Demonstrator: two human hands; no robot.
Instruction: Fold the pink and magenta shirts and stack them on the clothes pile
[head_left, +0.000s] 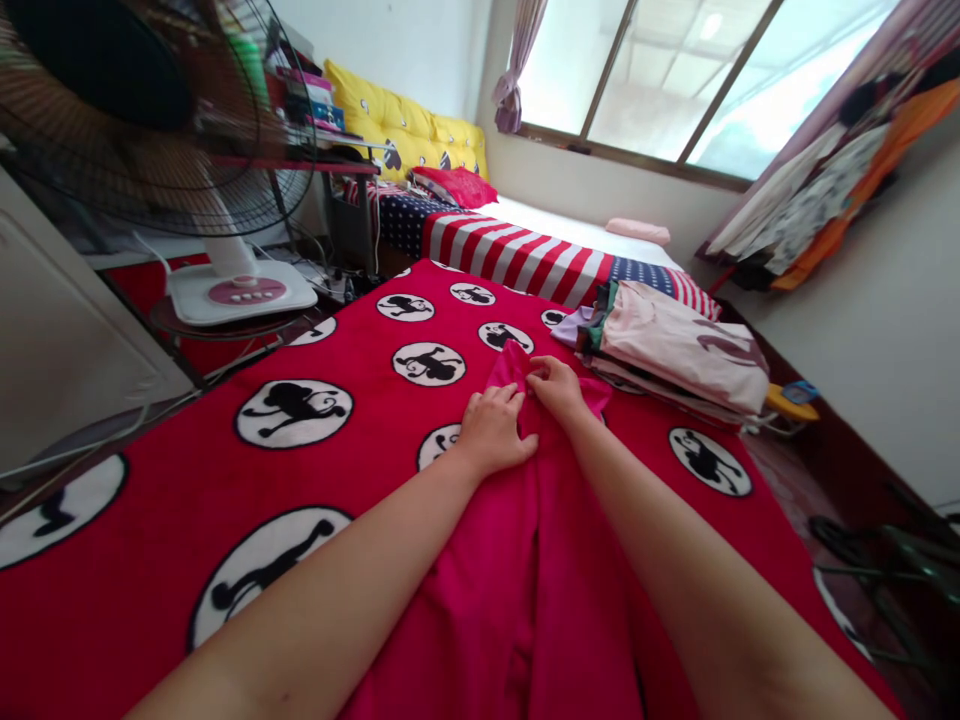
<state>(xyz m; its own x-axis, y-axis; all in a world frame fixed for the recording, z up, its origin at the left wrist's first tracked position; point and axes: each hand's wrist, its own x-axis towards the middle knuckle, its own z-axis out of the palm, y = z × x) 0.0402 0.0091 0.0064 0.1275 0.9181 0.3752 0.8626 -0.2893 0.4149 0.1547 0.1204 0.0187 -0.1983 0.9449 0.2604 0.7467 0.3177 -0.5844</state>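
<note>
A bright pink garment (pixel 517 580) lies lengthwise on the red blanket (pixel 375 430), which is patterned with white ovals and black figures. My left hand (pixel 495 430) rests on the garment's upper left part, palm down, with its fingers and thumb apart. Close beside it on the right, my right hand (pixel 556 388) pinches the cloth near the garment's far end between thumb and fingertips. Small folds of pink fabric stick up between and beyond the two hands.
A stack of folded clothes (pixel 675 350) sits at the right. An electric fan (pixel 244 285) stands at the left beside a small desk (pixel 330 165). Behind is a bed with a striped, starred cover (pixel 517 250). Clothes (pixel 832 200) hang at the upper right.
</note>
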